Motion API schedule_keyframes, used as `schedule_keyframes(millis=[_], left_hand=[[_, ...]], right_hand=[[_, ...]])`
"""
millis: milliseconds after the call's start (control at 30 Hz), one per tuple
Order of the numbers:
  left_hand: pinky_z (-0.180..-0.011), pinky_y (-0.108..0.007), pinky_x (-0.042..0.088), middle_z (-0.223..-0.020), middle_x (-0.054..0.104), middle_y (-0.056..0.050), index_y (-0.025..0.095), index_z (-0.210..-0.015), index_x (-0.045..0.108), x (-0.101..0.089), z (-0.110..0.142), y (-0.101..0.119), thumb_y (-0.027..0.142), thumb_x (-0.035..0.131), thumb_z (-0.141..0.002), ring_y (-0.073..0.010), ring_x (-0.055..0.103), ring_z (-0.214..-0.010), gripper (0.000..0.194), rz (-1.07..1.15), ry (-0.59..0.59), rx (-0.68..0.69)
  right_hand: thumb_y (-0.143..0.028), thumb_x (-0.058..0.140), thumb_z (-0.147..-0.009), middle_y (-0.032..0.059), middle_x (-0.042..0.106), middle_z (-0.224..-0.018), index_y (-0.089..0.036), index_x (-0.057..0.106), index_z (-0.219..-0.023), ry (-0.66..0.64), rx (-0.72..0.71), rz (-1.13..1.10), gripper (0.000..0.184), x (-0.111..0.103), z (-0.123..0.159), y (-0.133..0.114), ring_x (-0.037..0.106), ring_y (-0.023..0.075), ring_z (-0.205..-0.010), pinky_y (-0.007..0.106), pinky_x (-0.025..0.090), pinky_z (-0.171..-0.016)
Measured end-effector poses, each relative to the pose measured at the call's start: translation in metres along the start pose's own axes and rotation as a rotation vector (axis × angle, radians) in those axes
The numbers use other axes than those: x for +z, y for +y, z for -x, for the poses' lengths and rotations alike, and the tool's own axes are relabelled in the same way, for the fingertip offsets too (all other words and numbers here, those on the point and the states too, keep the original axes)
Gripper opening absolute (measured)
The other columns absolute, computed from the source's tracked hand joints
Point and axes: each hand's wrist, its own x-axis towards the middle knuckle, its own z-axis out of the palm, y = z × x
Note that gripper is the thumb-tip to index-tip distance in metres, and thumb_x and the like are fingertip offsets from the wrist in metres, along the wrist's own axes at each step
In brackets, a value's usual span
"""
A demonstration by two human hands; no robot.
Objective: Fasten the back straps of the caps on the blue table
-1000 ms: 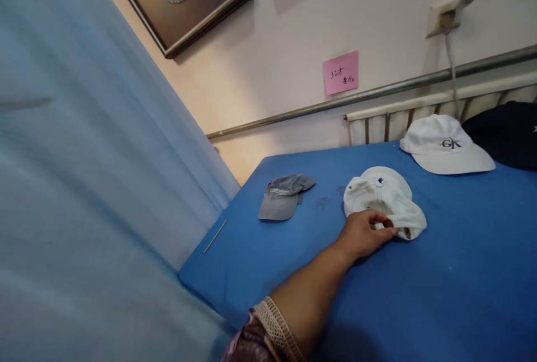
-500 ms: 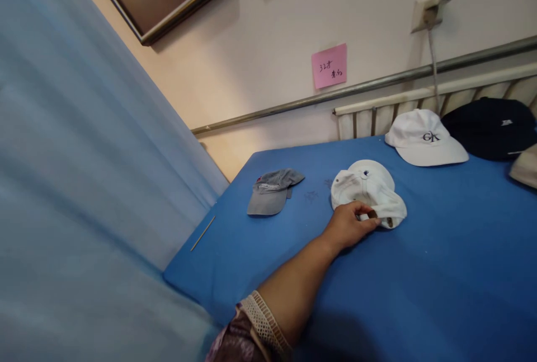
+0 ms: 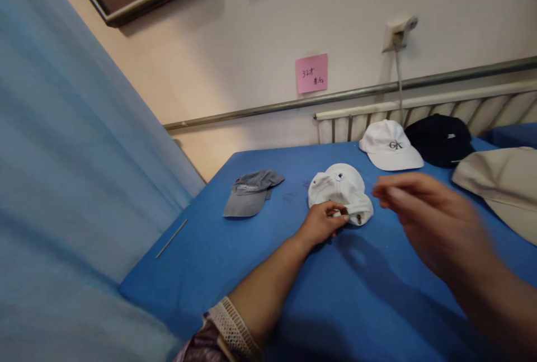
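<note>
A crumpled white cap (image 3: 340, 189) lies on the blue table (image 3: 377, 295). My left hand (image 3: 321, 222) grips its near edge by the strap, fingers curled on the cloth. My right hand (image 3: 423, 214) hovers blurred in the air just right of that cap, fingers loosely apart, holding nothing. A grey cap (image 3: 248, 194) lies to the left of the white one.
At the back sit a white cap with a logo (image 3: 390, 146), a dark cap (image 3: 439, 138) and a beige cap (image 3: 501, 183) at the right. A thin stick (image 3: 171, 238) lies near the left table edge by a light blue curtain (image 3: 62, 183). A radiator (image 3: 419, 116) and a pink note (image 3: 311, 73) are on the wall.
My right hand has come into view from the right, toward the crumpled cap. The view swung right, showing more caps. My left hand keeps its hold.
</note>
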Motion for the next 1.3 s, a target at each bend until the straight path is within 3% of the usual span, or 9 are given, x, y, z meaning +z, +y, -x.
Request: schedule_keyframes(millis=[100, 200, 333, 433, 533, 833, 1033, 1300], left_hand=[[-0.038, -0.016, 0.032, -0.061, 0.053, 0.005, 0.013, -0.109, 0.064, -0.003, -0.001, 0.003, 0.041, 0.068, -0.076, -0.0042, 0.043, -0.040, 0.043, -0.010, -0.016, 0.039], [-0.039, -0.016, 0.033, -0.062, 0.054, 0.004, 0.012, -0.108, 0.065, -0.004, -0.003, 0.004, 0.043, 0.066, -0.077, -0.0046, 0.043, -0.040, 0.044, -0.037, -0.017, 0.040], [-0.044, -0.019, 0.039, -0.069, 0.062, 0.000, 0.013, -0.105, 0.067, -0.002, -0.004, 0.007, 0.042, 0.064, -0.079, -0.0068, 0.048, -0.046, 0.039, -0.137, 0.003, 0.056], [-0.065, -0.022, 0.048, -0.088, 0.071, -0.003, 0.017, -0.105, 0.069, 0.000, -0.003, 0.008, 0.035, 0.063, -0.081, -0.0126, 0.061, -0.071, 0.031, -0.188, 0.014, 0.172], [-0.079, -0.024, 0.048, -0.102, 0.072, -0.004, 0.019, -0.105, 0.070, 0.001, -0.001, 0.010, 0.033, 0.061, -0.083, -0.0167, 0.063, -0.090, 0.028, -0.197, -0.001, 0.247], [-0.057, -0.021, 0.038, -0.082, 0.072, -0.001, 0.019, -0.101, 0.072, 0.005, 0.007, 0.021, 0.034, 0.059, -0.082, -0.0121, 0.057, -0.065, 0.028, -0.501, 0.039, 0.203], [-0.056, -0.021, 0.035, -0.078, 0.070, 0.000, 0.020, -0.096, 0.071, 0.006, 0.011, 0.026, 0.031, 0.059, -0.080, -0.0123, 0.056, -0.063, 0.023, -0.601, 0.061, 0.207], [-0.054, -0.023, 0.033, -0.075, 0.069, -0.001, 0.020, -0.092, 0.071, 0.006, 0.014, 0.029, 0.032, 0.060, -0.078, -0.0133, 0.054, -0.061, 0.021, -0.695, 0.086, 0.205]], right_hand=[[-0.043, 0.071, -0.075, 0.0054, 0.071, -0.087, -0.020, 0.070, -0.090, -0.006, 0.059, 0.248, 0.027, 0.000, -0.025, 0.045, 0.064, 0.0214, -0.079, 0.033, 0.050, -0.070], [-0.047, 0.065, -0.077, 0.0061, 0.071, -0.087, -0.018, 0.070, -0.094, -0.012, 0.083, 0.377, 0.034, -0.008, -0.037, 0.090, 0.064, 0.0207, -0.076, 0.032, 0.049, -0.069], [-0.046, 0.064, -0.077, 0.0033, 0.068, -0.075, -0.018, 0.068, -0.090, -0.150, 0.125, 0.391, 0.031, -0.015, -0.036, 0.117, 0.060, 0.0168, -0.062, 0.029, 0.048, -0.060], [-0.039, 0.066, -0.076, 0.0018, 0.067, -0.078, -0.019, 0.066, -0.085, -0.198, 0.073, 0.375, 0.022, -0.013, -0.034, 0.117, 0.061, 0.0166, -0.068, 0.028, 0.048, -0.063], [-0.033, 0.065, -0.076, 0.0010, 0.067, -0.081, -0.021, 0.064, -0.083, -0.242, 0.051, 0.363, 0.014, -0.010, -0.032, 0.114, 0.063, 0.0168, -0.074, 0.028, 0.048, -0.068], [-0.032, 0.064, -0.076, 0.0007, 0.066, -0.080, -0.021, 0.062, -0.083, -0.236, 0.096, 0.355, 0.014, -0.012, -0.031, 0.106, 0.062, 0.0168, -0.073, 0.028, 0.047, -0.067], [-0.034, 0.069, -0.070, -0.0011, 0.061, -0.070, -0.021, 0.057, -0.074, -0.207, 0.112, 0.151, 0.018, -0.007, -0.032, 0.104, 0.058, 0.0152, -0.068, 0.028, 0.048, -0.066], [-0.032, 0.070, -0.067, -0.0021, 0.059, -0.067, -0.020, 0.057, -0.071, -0.188, 0.140, 0.131, 0.018, -0.007, -0.032, 0.104, 0.054, 0.0131, -0.061, 0.026, 0.044, -0.059]])
